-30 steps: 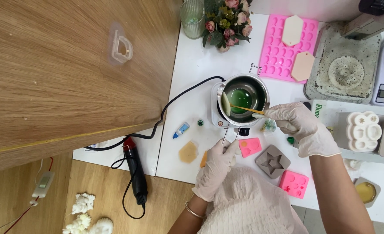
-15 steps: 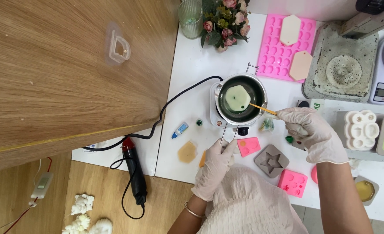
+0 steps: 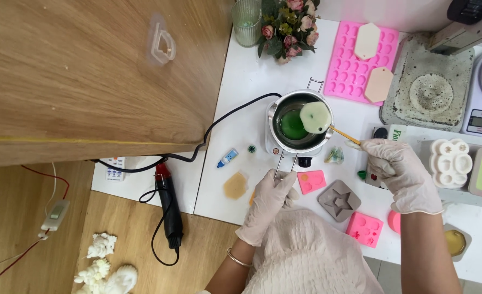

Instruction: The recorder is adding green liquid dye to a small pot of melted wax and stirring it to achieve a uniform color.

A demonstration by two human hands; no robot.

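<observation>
Your right hand (image 3: 401, 171), gloved, grips a thin wooden stick (image 3: 345, 134) that lifts a pale hexagonal wax piece (image 3: 315, 117) over the rim of the metal melting pot (image 3: 299, 126), which holds green liquid. Your left hand (image 3: 270, 201) clasps the pot's wire handle (image 3: 281, 165) near the table's (image 3: 241, 109) front edge.

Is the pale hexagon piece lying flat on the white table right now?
No, the pale hexagon piece is held up on a stick over the pot.
</observation>
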